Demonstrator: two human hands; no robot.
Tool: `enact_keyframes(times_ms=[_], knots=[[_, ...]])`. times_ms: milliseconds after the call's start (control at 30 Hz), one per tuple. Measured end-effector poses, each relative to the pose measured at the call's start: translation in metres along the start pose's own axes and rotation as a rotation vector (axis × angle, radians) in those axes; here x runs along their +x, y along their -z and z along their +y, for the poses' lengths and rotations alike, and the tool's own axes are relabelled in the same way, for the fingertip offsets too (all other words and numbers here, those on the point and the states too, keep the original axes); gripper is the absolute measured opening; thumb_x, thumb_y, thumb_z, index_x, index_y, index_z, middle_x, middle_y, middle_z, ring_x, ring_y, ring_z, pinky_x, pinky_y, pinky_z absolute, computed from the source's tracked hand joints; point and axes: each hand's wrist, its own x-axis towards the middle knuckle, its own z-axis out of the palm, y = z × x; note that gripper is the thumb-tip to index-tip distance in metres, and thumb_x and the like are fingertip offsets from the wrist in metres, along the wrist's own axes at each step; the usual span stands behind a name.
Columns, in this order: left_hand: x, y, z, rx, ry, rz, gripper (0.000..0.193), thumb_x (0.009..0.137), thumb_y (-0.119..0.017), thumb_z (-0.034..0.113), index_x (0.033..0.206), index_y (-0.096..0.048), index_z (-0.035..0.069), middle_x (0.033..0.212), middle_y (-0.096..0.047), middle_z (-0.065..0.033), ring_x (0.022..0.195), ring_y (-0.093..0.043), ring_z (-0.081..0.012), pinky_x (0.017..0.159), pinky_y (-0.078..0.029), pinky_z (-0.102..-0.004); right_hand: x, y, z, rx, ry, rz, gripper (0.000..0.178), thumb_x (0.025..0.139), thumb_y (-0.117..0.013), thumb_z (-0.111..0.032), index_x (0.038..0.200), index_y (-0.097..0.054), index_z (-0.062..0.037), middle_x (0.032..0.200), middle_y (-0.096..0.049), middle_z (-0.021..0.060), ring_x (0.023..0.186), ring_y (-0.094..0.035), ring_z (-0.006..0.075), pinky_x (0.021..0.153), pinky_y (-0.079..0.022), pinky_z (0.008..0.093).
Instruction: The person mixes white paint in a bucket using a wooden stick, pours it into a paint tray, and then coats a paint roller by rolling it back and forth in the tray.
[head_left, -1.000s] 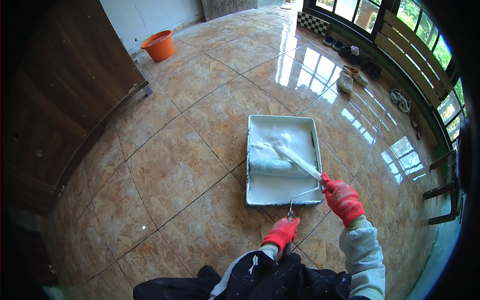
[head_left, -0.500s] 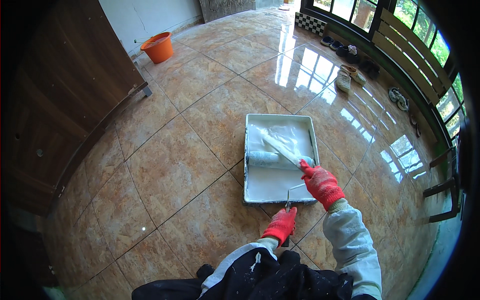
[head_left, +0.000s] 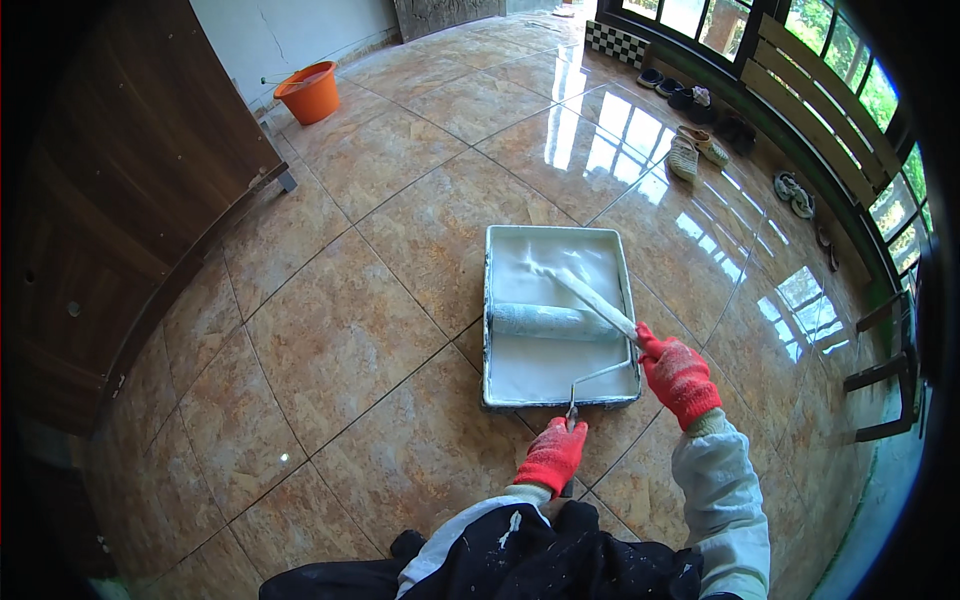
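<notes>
A white paint tray (head_left: 487, 300) full of white paint lies on the glossy brown tiled floor. A paint-soaked roller (head_left: 545, 321) rests across the tray's middle. Its wire frame runs back over the near rim to the handle, which my left hand (head_left: 553, 455), in a red glove, grips just in front of the tray. My right hand (head_left: 680, 378), also in a red glove, is at the tray's near right corner. It holds a paint-coated stick (head_left: 585, 295) that slants up and left over the roller into the paint.
A dark wooden cabinet (head_left: 120, 200) stands along the left. An orange bucket (head_left: 310, 92) sits by the far wall. Shoes (head_left: 690, 155) and sandals (head_left: 795, 195) line the windowed wall at the right, beside a dark chair (head_left: 885, 380).
My right hand swung the stick left over the tray, then drew back toward the right corner. My left hand has stayed on the roller handle.
</notes>
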Motion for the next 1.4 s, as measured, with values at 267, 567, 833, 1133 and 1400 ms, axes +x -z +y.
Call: enact_keyframes(times_ms=[267, 567, 833, 1133, 1400], knots=[[0.001, -0.009, -0.008, -0.023, -0.003, 0.077, 0.049, 0.089, -0.054, 0.045, 0.112, -0.054, 0.002, 0.097, -0.065, -0.0194, 0.095, -0.061, -0.0384, 0.082, -0.047, -0.0458, 0.032, -0.024, -0.019, 0.098, 0.166, 0.027, 0.046, 0.09, -0.053, -0.027, 0.136, -0.046, -0.03, 0.094, -0.062, 0.0166, 0.086, -0.063, 0.0361, 0.073, -0.049, 0.0453], [0.0, -0.026, -0.022, -0.021, -0.126, 0.335, 0.046, 0.089, -0.055, 0.044, 0.11, -0.054, 0.002, 0.092, -0.066, -0.0172, 0.088, -0.064, -0.0355, 0.077, -0.049, -0.0445, -0.005, -0.009, -0.024, 0.023, 0.147, 0.018, 0.045, 0.089, -0.053, -0.024, 0.133, -0.049, -0.0305, 0.089, -0.063, 0.0135, 0.08, -0.064, 0.0334, 0.07, -0.05, 0.0447], [0.003, -0.036, -0.023, -0.06, -0.183, 0.373, 0.044, 0.089, -0.055, 0.043, 0.108, -0.054, 0.003, 0.088, -0.066, -0.0151, 0.082, -0.065, -0.0326, 0.072, -0.05, -0.0428, -0.015, 0.008, 0.01, 0.01, -0.109, 0.011, 0.05, 0.086, -0.056, -0.023, 0.135, -0.048, -0.0305, 0.09, -0.062, 0.0144, 0.085, -0.063, 0.0334, 0.075, -0.048, 0.0438], [0.007, -0.032, -0.027, -0.143, -0.099, 0.237, 0.043, 0.089, -0.055, 0.042, 0.107, -0.054, 0.003, 0.085, -0.064, -0.0129, 0.075, -0.063, -0.0287, 0.067, -0.049, -0.0402, 0.002, -0.008, -0.006, 0.076, -0.092, -0.017, 0.051, 0.088, -0.057, -0.03, 0.137, -0.045, -0.0289, 0.1, -0.062, 0.0162, 0.091, -0.063, 0.0355, 0.077, -0.049, 0.0456], [0.007, -0.035, -0.03, -0.196, -0.059, 0.176, 0.041, 0.089, -0.056, 0.042, 0.105, -0.054, 0.004, 0.081, -0.063, -0.0109, 0.07, -0.062, -0.0253, 0.062, -0.049, -0.0379, -0.026, -0.002, 0.011, 0.08, -0.039, 0.048, 0.051, 0.083, -0.06, -0.02, 0.133, -0.051, -0.0307, 0.09, -0.063, 0.0143, 0.085, -0.063, 0.0335, 0.074, -0.049, 0.0426]])
